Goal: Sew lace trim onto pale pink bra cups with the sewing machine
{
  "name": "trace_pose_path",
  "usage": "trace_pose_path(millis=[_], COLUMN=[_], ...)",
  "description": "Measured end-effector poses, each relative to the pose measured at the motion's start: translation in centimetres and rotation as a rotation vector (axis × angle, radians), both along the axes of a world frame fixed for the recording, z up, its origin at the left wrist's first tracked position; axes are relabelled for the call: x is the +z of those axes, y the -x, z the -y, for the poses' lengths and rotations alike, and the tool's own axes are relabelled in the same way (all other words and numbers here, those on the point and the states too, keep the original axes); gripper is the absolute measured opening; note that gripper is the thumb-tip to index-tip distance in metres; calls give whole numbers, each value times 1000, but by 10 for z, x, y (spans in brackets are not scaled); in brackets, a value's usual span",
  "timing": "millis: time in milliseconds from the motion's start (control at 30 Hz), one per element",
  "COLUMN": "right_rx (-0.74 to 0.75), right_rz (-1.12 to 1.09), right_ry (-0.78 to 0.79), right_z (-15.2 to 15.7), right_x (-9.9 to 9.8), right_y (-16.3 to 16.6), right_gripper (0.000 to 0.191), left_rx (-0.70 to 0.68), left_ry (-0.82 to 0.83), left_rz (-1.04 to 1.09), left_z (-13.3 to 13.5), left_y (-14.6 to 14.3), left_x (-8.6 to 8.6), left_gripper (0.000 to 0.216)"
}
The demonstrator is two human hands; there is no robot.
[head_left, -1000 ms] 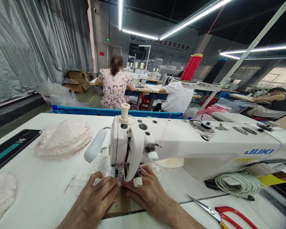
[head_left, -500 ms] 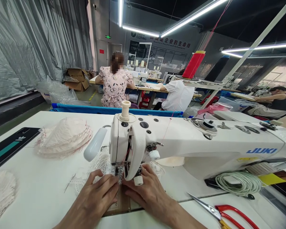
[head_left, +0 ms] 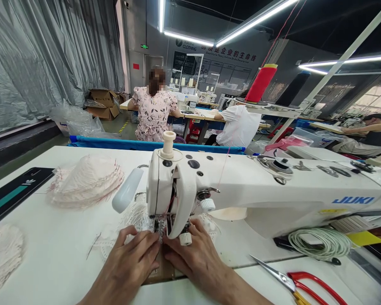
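Note:
A white JUKI sewing machine [head_left: 273,190] stands across the white table [head_left: 51,250]. Under its needle lies a piece of white lace [head_left: 133,220]. My left hand [head_left: 130,264] lies flat on the lace just left of the presser foot, fingers stretched toward the needle. My right hand [head_left: 197,258] rests opposite, on the right side of the foot, fingers flat and pressing the fabric down. The fingertips of both hands nearly meet under the machine head. The needle area is partly hidden by the head.
A stack of lace cups [head_left: 85,180] sits at the left, more lace [head_left: 1,254] at the near left edge, beside a dark phone [head_left: 12,192]. Red-handled scissors [head_left: 298,281] and a coiled cord [head_left: 320,243] lie at the right. A red thread cone [head_left: 260,84] stands behind. Other people sit at tables beyond.
Both hands have stayed at the presser foot and slid very slightly forward with the lace. The view has shifted a little.

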State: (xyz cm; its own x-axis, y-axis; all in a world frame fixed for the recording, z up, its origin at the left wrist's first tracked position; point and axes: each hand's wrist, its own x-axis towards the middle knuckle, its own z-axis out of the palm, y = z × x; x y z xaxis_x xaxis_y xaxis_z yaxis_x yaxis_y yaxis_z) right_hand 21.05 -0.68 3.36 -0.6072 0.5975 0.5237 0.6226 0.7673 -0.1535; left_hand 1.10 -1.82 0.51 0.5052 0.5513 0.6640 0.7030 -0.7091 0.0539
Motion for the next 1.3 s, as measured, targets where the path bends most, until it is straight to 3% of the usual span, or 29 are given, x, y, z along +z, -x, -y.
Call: trace_pose_path(millis=[500, 700, 967, 1300], right_rx=[-14, 37, 71, 86], right_rz=[-22, -25, 73, 61], right_ry=[-9, -4, 14, -21], right_z=[0, 2, 5, 1], right_x=[2, 6, 7, 3], right_y=[1, -2, 0, -1], right_gripper=[18, 27, 29, 28], left_rx=[-13, -50, -80, -69], left_ry=[8, 56, -31, 1], left_rz=[12, 94, -55, 35], left_z=[-1, -1, -3, -6], left_y=[2, -1, 1, 4], left_x=[-4, 8, 23, 5], left_gripper=[28, 31, 34, 31])
